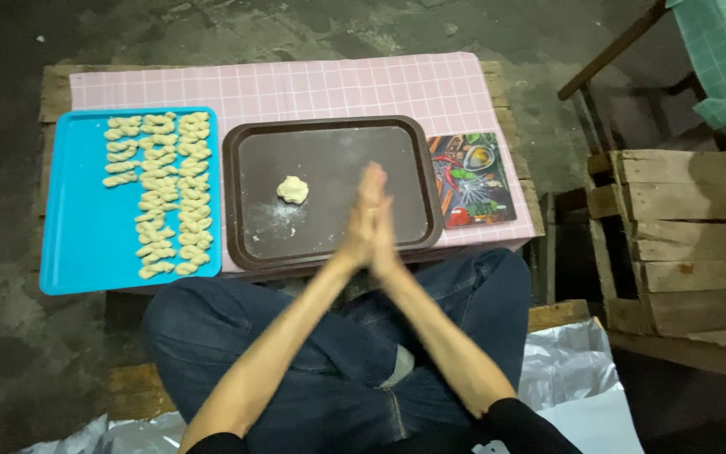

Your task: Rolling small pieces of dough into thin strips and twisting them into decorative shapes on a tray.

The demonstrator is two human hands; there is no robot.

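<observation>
Two hands pressed flat together, palm to palm, fingers straight and pointing away from me: my left hand (365, 220) and my right hand (385, 229) meet over the near right part of the brown tray (249, 176). Whether anything lies between the palms I cannot tell; nothing shows at their edges.

That tray is a smooth, dark brown rectangle with rounded corners and a raised rim. On its middle sits one small, pale dough lump (292, 189), rough and knobbly, well apart from my hands, with a faint dusting of flour (279, 220) on the tray just in front of it.

To the left lies a bright blue plastic tray (77, 244), also rimmed, bearing three loose columns of short twisted dough pieces (161, 189), each ropy and the same pale beige. To the right of the brown tray is a glossy cutting board (474, 178) printed with spices and peppers.

All three rest on a pink checked cloth (338, 84) spread over a low wooden table. My legs, in dark denim jeans (329, 370), are crossed beneath my forearms. A weathered wooden crate (691, 235) stands at the right, on rough grey concrete floor (254, 29).
</observation>
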